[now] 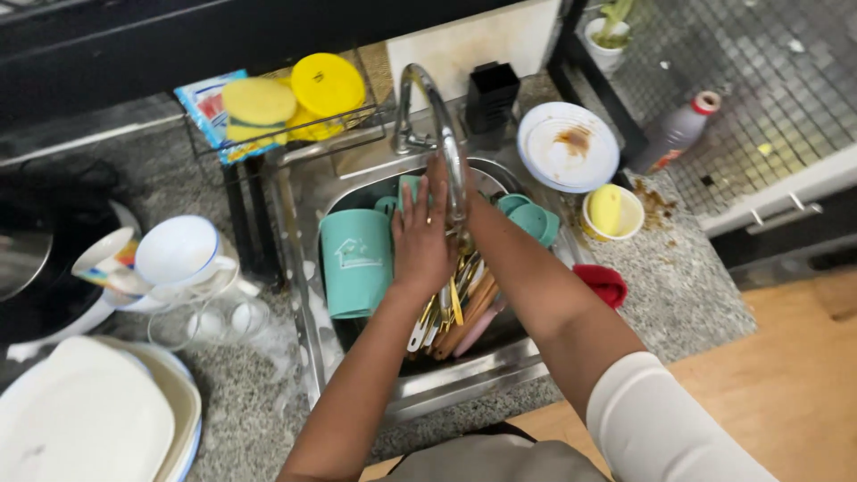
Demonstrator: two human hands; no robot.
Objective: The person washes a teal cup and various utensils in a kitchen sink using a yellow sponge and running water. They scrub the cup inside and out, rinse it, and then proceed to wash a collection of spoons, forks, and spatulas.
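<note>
My left hand (420,234) lies flat over the steel sink (302,295), back up and fingers stretched toward the curved faucet (439,112). My right forearm (527,277) reaches in from the right; its hand is hidden under the left hand and the faucet spout. Just left of my left hand, a large teal mug (355,263) lies in the basin. Below the hands lies a heap of gold cutlery and wooden-handled utensils (457,314). More teal cups (533,220) sit at the basin's right side.
A dirty white plate (569,145), a yellow bowl with a sponge (611,212), a red cloth (603,284) and a bottle (678,132) lie to the right. A rack with yellow sponges (268,105) stands behind; white cups (178,254) and stacked white plates (89,419) are at left.
</note>
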